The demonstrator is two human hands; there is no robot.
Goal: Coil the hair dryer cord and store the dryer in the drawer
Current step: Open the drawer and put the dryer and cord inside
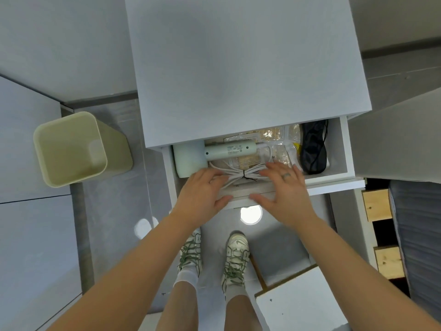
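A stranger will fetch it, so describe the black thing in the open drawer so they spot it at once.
Find the white cabinet with its drawer pulled open. At the drawer's far right end lies a black fabric eye mask with thin straps. It is the only dark thing there, beside clear plastic packets and a pale green hair dryer.

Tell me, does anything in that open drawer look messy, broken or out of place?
Nothing stands out. The hair dryer lies flat in the drawer, its cord bundled with a black tie beside it.
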